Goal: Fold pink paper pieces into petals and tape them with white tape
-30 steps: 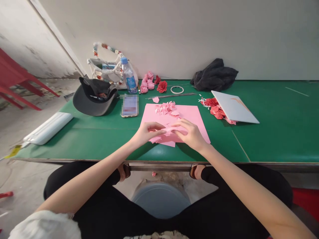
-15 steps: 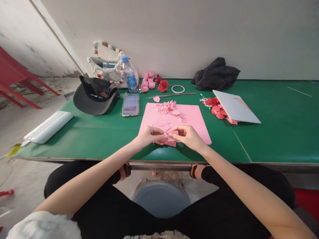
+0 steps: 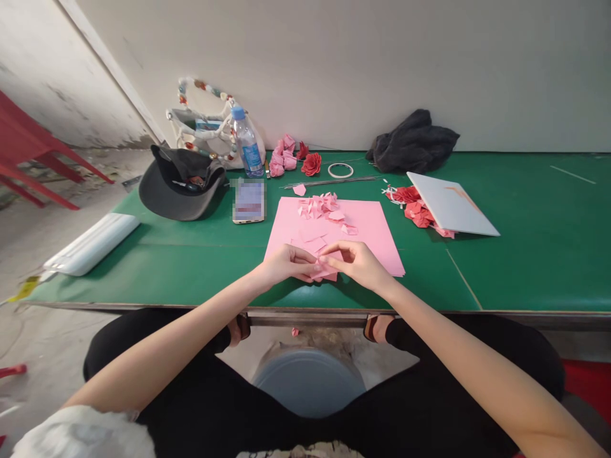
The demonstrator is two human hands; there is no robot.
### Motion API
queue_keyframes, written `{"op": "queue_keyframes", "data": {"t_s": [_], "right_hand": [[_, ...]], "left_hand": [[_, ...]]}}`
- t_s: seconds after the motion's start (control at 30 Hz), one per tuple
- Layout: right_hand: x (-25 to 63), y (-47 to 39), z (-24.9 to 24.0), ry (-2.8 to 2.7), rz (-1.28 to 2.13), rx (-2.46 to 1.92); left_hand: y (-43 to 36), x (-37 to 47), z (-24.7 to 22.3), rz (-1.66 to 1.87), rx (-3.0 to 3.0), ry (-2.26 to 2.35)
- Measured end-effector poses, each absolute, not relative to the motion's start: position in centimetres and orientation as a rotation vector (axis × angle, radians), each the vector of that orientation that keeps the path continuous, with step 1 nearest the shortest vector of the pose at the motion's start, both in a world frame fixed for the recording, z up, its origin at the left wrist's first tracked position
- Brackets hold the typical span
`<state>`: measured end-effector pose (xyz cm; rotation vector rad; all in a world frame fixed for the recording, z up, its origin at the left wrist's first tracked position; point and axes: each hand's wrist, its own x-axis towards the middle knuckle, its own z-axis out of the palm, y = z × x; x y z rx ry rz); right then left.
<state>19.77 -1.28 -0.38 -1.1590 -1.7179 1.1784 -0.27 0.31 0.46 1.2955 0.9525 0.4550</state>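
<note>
Between my two hands is a small piece of pink paper [image 3: 329, 264], held near the table's front edge. My left hand [image 3: 285, 263] pinches its left side with thumb and fingers. On the other side my right hand [image 3: 356, 259] is closed on the same piece, thumb and forefinger at its upper part. Under and behind the hands lies a stack of large pink sheets [image 3: 370, 222]. Loose small pink paper pieces [image 3: 310, 238] rest on the stack just beyond my fingers. Farther back on it sits a cluster of folded pink petals [image 3: 319, 205].
On the green table [image 3: 200, 267] stand a phone [image 3: 249, 201], grey cap [image 3: 184, 184], water bottle [image 3: 251, 149] and beaded bag [image 3: 205, 130]. Paper flowers [image 3: 312, 165], a tape roll [image 3: 340, 170] and wires [image 3: 334, 182] lie behind the sheets. Rightward are a white board [image 3: 453, 203] and black cloth [image 3: 415, 143].
The pink paper piece has turned and tilted between my fingers. My right fingers have shifted slightly along it, while the left hand stays nearly in place.
</note>
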Motion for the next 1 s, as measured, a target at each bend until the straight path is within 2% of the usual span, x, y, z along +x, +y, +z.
{"op": "queue_keyframes", "data": {"t_s": [0.47, 0.7, 1.0], "right_hand": [[19.67, -1.39, -0.67, -1.577, 1.261, -1.167], [19.29, -1.80, -0.32, -1.631, 1.064, -1.185], [19.23, -1.88, -0.04, -1.641, 1.050, -1.171]], "left_hand": [[0.45, -0.51, -0.19, 0.392, 1.134, 0.901], [0.03, 0.02, -0.12, 0.440, 1.150, 0.960], [-0.46, 0.19, 0.18, 0.491, 1.199, 0.992]]}}
